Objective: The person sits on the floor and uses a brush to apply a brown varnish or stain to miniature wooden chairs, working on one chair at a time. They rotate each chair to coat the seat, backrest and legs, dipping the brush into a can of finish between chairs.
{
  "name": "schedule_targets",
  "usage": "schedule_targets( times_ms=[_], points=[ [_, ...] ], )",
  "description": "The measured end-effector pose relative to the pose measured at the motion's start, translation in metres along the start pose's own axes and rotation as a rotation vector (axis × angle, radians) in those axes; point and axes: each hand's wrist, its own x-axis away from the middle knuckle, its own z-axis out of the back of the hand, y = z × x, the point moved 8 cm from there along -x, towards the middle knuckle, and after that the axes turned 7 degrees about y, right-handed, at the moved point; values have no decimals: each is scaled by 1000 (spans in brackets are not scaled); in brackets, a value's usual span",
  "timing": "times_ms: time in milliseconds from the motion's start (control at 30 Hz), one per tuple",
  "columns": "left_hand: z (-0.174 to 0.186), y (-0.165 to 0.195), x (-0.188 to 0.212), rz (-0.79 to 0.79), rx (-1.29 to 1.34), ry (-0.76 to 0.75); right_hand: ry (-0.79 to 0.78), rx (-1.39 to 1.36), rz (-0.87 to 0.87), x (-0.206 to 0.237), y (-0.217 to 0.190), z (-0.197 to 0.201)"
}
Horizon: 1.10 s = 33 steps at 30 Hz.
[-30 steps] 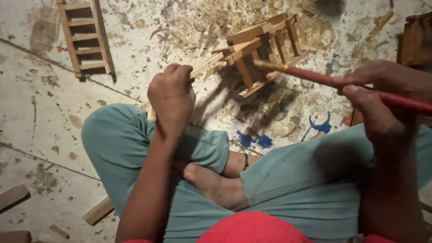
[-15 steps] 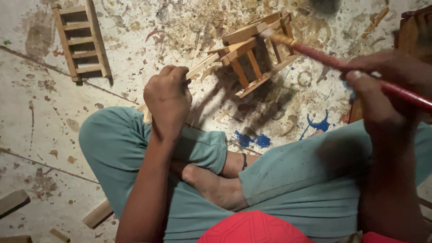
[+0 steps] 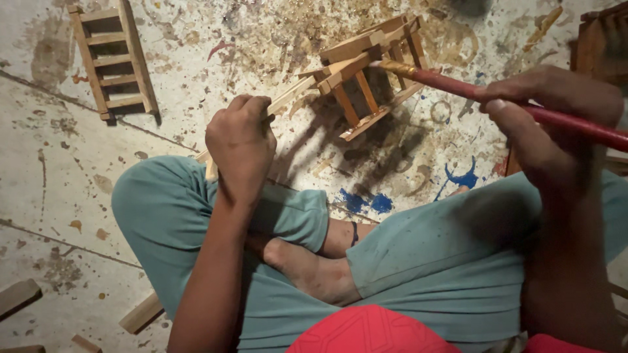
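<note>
Sitting cross-legged at the bottom of the frame, the person has teal trousers (image 3: 405,261) over both knees and a bare foot (image 3: 314,271) tucked between them. Just above the left knee, the left hand (image 3: 241,142) is curled into a fist around a thin wooden stick (image 3: 291,97) that runs up and right to a small wooden frame (image 3: 369,72), which hangs tilted over the floor (image 3: 52,176) in the upper middle. At the right edge, the right hand (image 3: 546,114) pinches a red-handled brush (image 3: 497,98) between thumb and fingers; its gold ferrule end touches the frame's top right side. Blue paint blotches (image 3: 466,178) mark the floor below the frame, near the right knee. Farther off, in the upper left corner, a little wooden ladder (image 3: 112,60) lies flat. Loose wood offcuts (image 3: 18,295) sit at the lower left edge.
</note>
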Motion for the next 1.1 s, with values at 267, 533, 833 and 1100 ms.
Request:
schedule_targets(
  times_ms=[267, 533, 833, 1100],
  points=[
    [0, 0, 1, -1, -13, 5, -29, 99, 39, 1, 7, 14],
    [1, 2, -1, -13, -25, 5, 64, 9, 85, 2, 17, 19],
    [2, 3, 0, -10, -10, 3, 28, 111, -4, -3, 30, 21],
    [1, 3, 0, -26, 3, 3, -80, 282, 66, -5, 17, 18]
  ],
)
